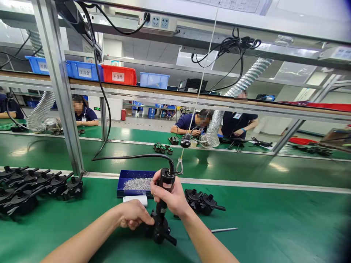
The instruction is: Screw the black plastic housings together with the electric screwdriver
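Note:
My right hand (171, 193) is wrapped round a black electric screwdriver (166, 179), which hangs from a cord and points down. Its lower end meets a black plastic part (160, 230) on the green table. My left hand (135, 215) has its fingers closed at the left side of that part, with the index finger against it. Just beyond my hands, a blue tray (120, 182) holds many small silvery screws. A white cylinder (135, 200) lies in front of the tray.
Rows of similar black parts (44, 179) stand at the left, and more (205, 202) sit right of my hands. A thin metal tool (225, 229) lies further right. A metal post (59, 84) rises at the left. People work across the bench.

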